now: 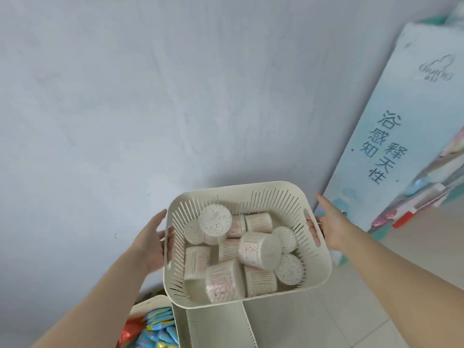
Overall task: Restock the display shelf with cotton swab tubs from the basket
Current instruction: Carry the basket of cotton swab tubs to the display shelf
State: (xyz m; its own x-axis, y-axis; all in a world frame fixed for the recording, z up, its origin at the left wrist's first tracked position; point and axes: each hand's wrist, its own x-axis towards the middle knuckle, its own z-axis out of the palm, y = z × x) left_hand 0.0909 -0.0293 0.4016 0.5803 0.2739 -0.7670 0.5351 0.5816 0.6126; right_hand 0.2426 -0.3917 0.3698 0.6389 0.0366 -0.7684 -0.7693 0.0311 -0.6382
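Soft, even daylight fills the view, bright but flat, with no glare. A faint, blurry-edged shadow falls on the grey surface [233, 172] just beyond the basket [251, 194] held between the left grip [153, 239] and the right grip [331, 222]. Right of the right grip, the wide lens tilts straight lines (the printed panel [401, 121] leans hard). Fine detail is soft throughout.

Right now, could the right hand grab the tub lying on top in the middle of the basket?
Probably not yet. The right hand grips the basket handle, and the left hand holds the other side. The tub itself lies uncovered, so freeing one hand should do.
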